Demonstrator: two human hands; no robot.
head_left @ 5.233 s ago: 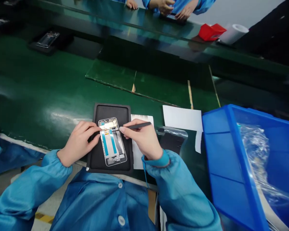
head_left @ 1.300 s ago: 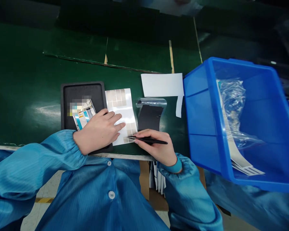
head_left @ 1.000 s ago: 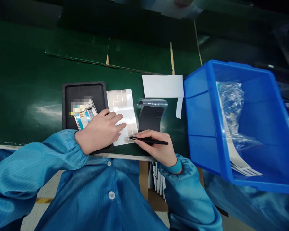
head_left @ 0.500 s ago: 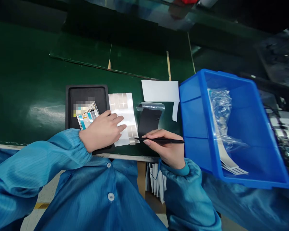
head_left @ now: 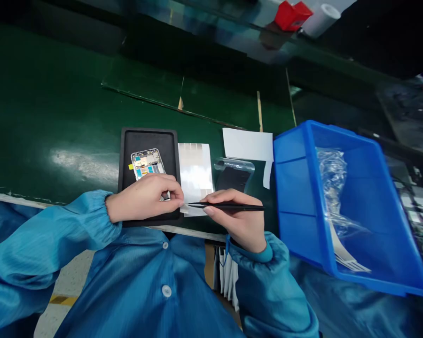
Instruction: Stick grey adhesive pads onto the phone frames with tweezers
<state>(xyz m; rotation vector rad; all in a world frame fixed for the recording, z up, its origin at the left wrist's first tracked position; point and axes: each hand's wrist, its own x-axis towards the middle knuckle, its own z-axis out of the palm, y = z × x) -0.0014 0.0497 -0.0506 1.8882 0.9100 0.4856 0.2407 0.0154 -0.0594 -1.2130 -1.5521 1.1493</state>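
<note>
My right hand (head_left: 245,225) holds black tweezers (head_left: 234,206) like a pen, their tips pointing left. My left hand (head_left: 148,195) hovers over the lower right of a black tray (head_left: 124,155), thumb and forefinger pinched right at the tweezer tips. A small pale piece seems to be there, too small to make out. Inside the tray lies an opened phone (head_left: 148,160) with its circuit board showing; the left hand hides its lower part. Beside the tray is a white sheet (head_left: 195,171) with greyish stickers at its top and bottom edges.
Right of the sheet lie a black sheet under curled clear film (head_left: 234,177) and white paper (head_left: 248,144). A blue bin (head_left: 296,188) with clear plastic wrapping (head_left: 333,188) stands at the right. A red object (head_left: 292,16) and a white roll (head_left: 322,20) sit at the back.
My left hand has lifted off the sticker sheet and now pinches at the tweezer tips. The tweezers have moved left, from the sheet's lower right corner towards the tray. The view has shifted.
</note>
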